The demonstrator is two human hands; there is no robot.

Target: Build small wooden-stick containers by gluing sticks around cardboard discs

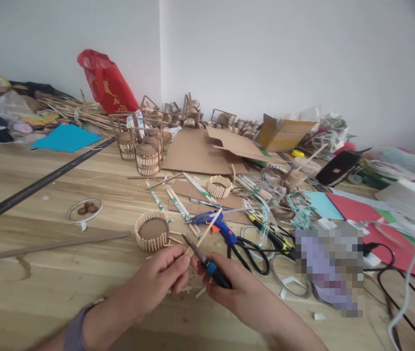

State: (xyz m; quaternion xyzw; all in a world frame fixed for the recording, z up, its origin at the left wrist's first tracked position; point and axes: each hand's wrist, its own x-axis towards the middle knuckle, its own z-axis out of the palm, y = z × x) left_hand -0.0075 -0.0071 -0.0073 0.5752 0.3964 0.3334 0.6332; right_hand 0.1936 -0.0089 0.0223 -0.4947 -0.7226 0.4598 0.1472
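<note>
My left hand (167, 273) pinches the lower end of a thin, light wooden stick (209, 228) that slants up to the right. In my right hand (234, 287) is a pointed metal tool (219, 277) with a black-and-blue handle; its dark tip lies against or across the stick near my left fingers. I cannot tell if it has one blade or two. Just beyond my hands stands a round cup (152, 233) walled with short sticks around a brown base. A blue hot glue gun (216, 225) lies right of it, and a second stick ring (219, 186) sits farther back.
Finished stick baskets in frames (148, 158) stand behind, near a cardboard sheet (192, 148) and a red bag (108, 83). Left lies a tape ring (85, 209) around brown pieces. Cables, a yellow-black cutter (275, 234), a plastic cup (302, 170) and coloured paper (353, 207) crowd the right.
</note>
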